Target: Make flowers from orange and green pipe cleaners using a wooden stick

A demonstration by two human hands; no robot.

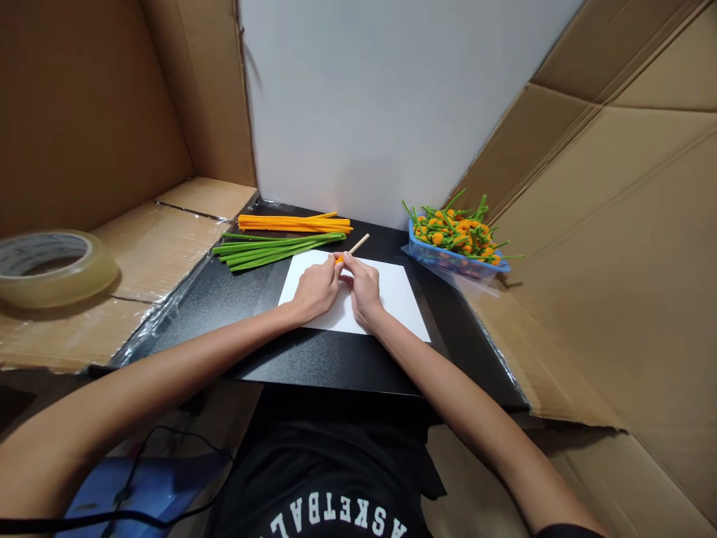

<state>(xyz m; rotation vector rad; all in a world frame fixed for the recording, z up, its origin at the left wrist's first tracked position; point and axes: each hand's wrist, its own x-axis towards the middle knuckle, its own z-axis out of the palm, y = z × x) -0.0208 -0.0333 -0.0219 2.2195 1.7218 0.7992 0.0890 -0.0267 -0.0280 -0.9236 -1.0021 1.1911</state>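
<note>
Between the left hand (317, 291) and right hand (363, 288): pale tan wooden stick (358, 243), orange wrap (339, 259) at its tip. Beneath them, white paper sheet (395, 293) on black, finely speckled counter (314, 366). Ahead-left, bright orange pipe cleaners (294, 223), green pipe cleaners (278, 250). Ahead-right, blue lattice basket (448, 258), orange blooms (456, 230), green stems (426, 214).

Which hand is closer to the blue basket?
Right. The right hand rests on the white paper, with the blue basket ahead of it and off to its right. The left hand is farther away, on the other side of the right hand.
</note>
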